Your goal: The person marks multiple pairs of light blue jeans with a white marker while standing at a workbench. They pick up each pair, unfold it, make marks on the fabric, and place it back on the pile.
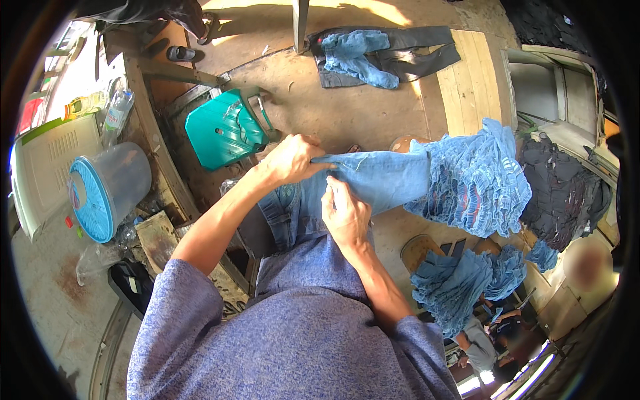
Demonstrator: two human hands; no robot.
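Observation:
A pair of light blue jeans stretches across in front of me, its waist part near my lap and one leg reaching right toward a pile of blue denim. My left hand is closed on the upper edge of the jeans. Just below and to the right, my right hand has its fingers pinched together against the cloth. Whatever small thing may be between those fingertips is too small to make out. The far end of the leg meets the pile, and I cannot tell where one stops.
A green plastic stool stands at the left, near a clear bucket with a blue lid and a plastic bottle. Dark trousers lie on the floor ahead. More denim and black garments are heaped at right. Other people sit at lower right.

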